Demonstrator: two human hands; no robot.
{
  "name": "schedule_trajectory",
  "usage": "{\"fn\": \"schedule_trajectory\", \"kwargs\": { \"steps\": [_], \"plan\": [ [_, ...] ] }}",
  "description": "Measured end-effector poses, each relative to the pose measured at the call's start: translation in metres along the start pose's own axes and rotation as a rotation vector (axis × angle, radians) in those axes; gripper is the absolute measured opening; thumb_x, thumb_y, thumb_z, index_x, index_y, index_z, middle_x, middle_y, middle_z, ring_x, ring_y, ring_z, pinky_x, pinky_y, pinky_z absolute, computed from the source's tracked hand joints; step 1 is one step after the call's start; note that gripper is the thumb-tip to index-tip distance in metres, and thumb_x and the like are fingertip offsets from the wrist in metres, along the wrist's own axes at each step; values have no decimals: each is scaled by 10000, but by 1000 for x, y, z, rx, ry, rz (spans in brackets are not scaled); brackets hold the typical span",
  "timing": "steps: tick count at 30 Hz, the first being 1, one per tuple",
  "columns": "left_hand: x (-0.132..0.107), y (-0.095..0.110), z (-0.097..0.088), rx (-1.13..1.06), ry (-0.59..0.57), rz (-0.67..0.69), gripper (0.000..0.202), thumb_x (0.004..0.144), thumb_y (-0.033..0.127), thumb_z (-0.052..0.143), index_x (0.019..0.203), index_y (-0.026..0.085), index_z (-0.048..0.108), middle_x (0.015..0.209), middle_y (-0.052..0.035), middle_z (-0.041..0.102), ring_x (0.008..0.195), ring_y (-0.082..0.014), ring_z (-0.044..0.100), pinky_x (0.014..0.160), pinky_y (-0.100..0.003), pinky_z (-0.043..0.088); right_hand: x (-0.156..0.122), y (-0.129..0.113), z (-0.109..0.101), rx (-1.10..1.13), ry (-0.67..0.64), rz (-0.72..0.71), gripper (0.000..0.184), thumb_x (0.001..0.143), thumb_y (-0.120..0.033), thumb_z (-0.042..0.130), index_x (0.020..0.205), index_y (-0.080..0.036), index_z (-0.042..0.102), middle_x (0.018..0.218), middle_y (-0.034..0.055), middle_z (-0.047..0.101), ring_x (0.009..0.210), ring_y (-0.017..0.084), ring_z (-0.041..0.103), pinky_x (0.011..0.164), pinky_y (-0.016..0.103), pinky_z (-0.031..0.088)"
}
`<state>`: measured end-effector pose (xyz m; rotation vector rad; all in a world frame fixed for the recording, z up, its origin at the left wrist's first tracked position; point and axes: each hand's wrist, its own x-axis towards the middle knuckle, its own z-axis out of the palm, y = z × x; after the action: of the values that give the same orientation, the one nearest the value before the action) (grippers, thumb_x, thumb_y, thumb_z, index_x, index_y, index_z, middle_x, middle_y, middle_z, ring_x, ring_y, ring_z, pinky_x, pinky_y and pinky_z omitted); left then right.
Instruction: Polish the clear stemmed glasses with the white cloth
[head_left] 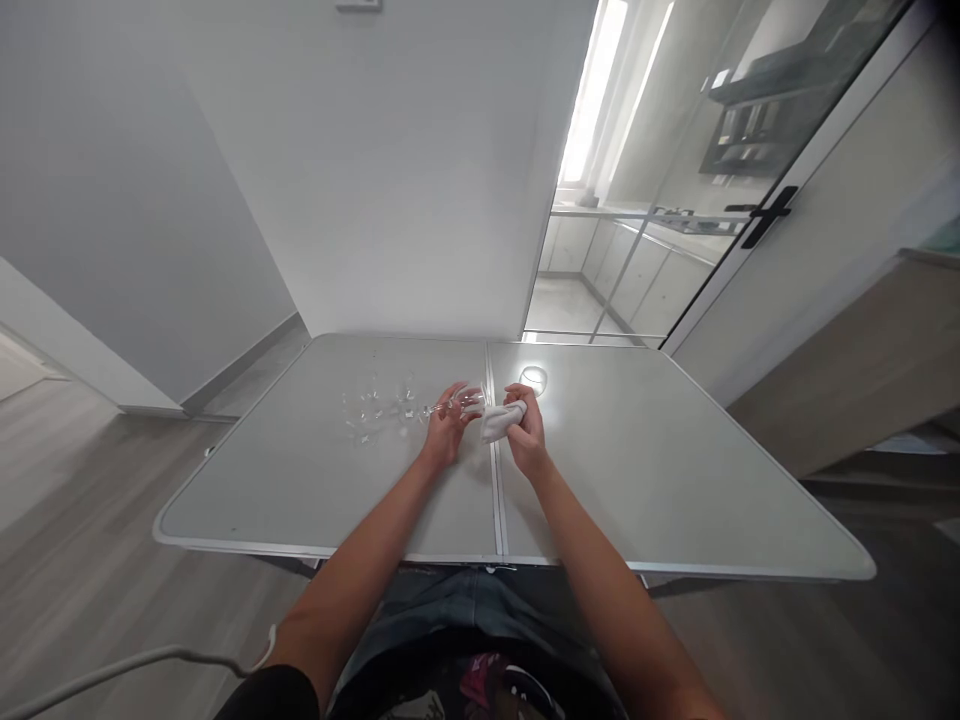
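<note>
A clear stemmed glass (471, 397) lies tilted sideways in my left hand (445, 430), whose fingers wrap round its bowl and stem. Its mouth faces right, toward a folded white cloth (501, 421). My right hand (529, 428) pinches that cloth close to the rim; whether cloth and glass touch is hard to tell. Several more clear glasses (373, 410) stand on the table left of my left hand, their outlines faint. Just beyond my right hand sits a round clear glass object (534, 379), its exact kind unclear.
The pale grey folding table (645, 480) has a metal seam (496, 500) down its middle. A white wall (405, 200) rises behind it. At the right is a glass door with a black handle (769, 215). A white cable (172, 653) runs near my left arm.
</note>
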<state>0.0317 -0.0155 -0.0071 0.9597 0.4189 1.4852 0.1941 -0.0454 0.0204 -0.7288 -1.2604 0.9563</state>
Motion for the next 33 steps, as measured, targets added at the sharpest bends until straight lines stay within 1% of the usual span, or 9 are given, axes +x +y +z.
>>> {"fn": "schedule_trajectory", "kwargs": {
  "steps": [4, 7, 11, 13, 17, 20, 25, 28, 33],
  "plan": [
    [2, 1, -2, 45, 91, 64, 517, 836, 478, 766, 1282, 244, 652, 1314, -121, 640, 1130, -225, 629, 935, -350, 527, 1, 1, 2, -193, 67, -19, 176, 838, -346, 646, 891, -229, 525, 775, -25, 430, 660, 135, 401, 591, 260, 390],
    [3, 2, -5, 71, 133, 73, 522, 821, 490, 777, 1273, 251, 670, 1358, -116, 611, 1123, -212, 623, 893, -324, 526, 1, -2, 2, -409, 209, -178, 301, 886, -378, 652, 728, -227, 444, 776, -14, 428, 717, 151, 449, 694, 296, 441],
    [1, 0, -7, 88, 102, 56, 521, 819, 489, 780, 1270, 246, 685, 1347, -119, 612, 1107, -196, 611, 867, -304, 518, -1, -1, 3, -621, 425, -383, 318, 916, -380, 632, 705, -228, 447, 915, 59, 566, 919, 210, 551, 852, 365, 464],
    [0, -1, -7, 99, 66, 45, 536, 804, 475, 797, 1271, 236, 689, 1321, -120, 627, 1111, -200, 608, 876, -302, 518, -3, 1, 5, -623, 379, -332, 288, 924, -399, 620, 738, -231, 477, 859, 49, 604, 849, 203, 568, 799, 350, 470],
    [-2, -5, -6, 112, 49, 24, 576, 776, 443, 828, 1299, 254, 678, 1323, -106, 639, 1127, -211, 616, 906, -311, 520, -5, 3, 8, -456, 82, -113, 216, 921, -432, 614, 969, -229, 558, 765, -5, 596, 633, 150, 510, 614, 284, 437],
    [-3, -6, -6, 147, 55, 11, 579, 746, 406, 857, 1281, 263, 690, 1350, -98, 633, 1197, -233, 596, 938, -316, 516, -3, 0, 10, -378, -7, -56, 246, 929, -438, 594, 1048, -224, 580, 809, 1, 602, 682, 159, 535, 649, 287, 459],
    [-4, -3, -3, 175, 46, 39, 545, 762, 410, 842, 1269, 267, 703, 1346, -98, 633, 1192, -244, 592, 897, -317, 534, 1, -6, 8, -431, 174, -171, 255, 957, -426, 562, 953, -222, 715, 1000, 70, 597, 966, 216, 585, 889, 356, 488],
    [-4, -1, -1, 178, 29, 36, 527, 778, 426, 826, 1263, 258, 709, 1321, -106, 643, 1156, -239, 595, 853, -311, 545, -1, -7, 4, -492, 283, -193, 241, 942, -426, 600, 1011, -236, 732, 926, 49, 561, 841, 196, 567, 784, 339, 488],
    [-5, -2, 1, 173, -5, 13, 541, 783, 450, 817, 1269, 242, 703, 1302, -114, 647, 1128, -239, 600, 819, -312, 569, -3, -8, 4, -449, 258, -107, 278, 901, -447, 658, 1065, -223, 674, 820, 8, 599, 702, 162, 527, 699, 310, 455]
  ]
}}
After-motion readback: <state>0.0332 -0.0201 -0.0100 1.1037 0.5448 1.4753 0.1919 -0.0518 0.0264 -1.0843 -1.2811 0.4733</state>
